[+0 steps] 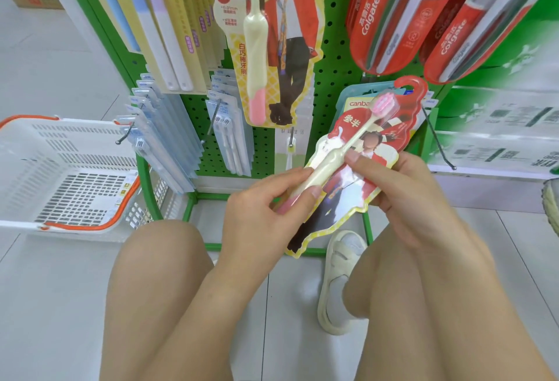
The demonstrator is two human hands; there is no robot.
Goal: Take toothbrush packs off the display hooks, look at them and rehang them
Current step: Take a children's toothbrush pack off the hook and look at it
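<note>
Room: shop aisle, pale tiled floor (45,305), green pegboard rack (335,57), white basket (36,150) at left.
Left grip (257,214): pinching the toothbrush pack (357,175) at its lower handle end.
Right grip (402,193): fingers curled round the pack's right edge.
Pack: off its hook, tilted, held before the rack.

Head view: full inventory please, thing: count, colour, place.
held toothbrush pack: one, red and yellow card with cream-pink brush, centre, off the hooks
matching toothbrush pack: at least one, red and yellow, hanging top centre
Colgate packs: several, red, hanging top right
pastel packs: several, yellow, blue and white, hanging top left
clear blister packs: two rows, pale blue, lower left hooks
bare hook: one, metal, right of held pack
pegboard rack: one, green
shopping basket: one, white with orange handles, on the floor at left
shoe: one, cream, on the floor
left hand: pinches pack's lower end
right hand: grips pack's right edge
</note>
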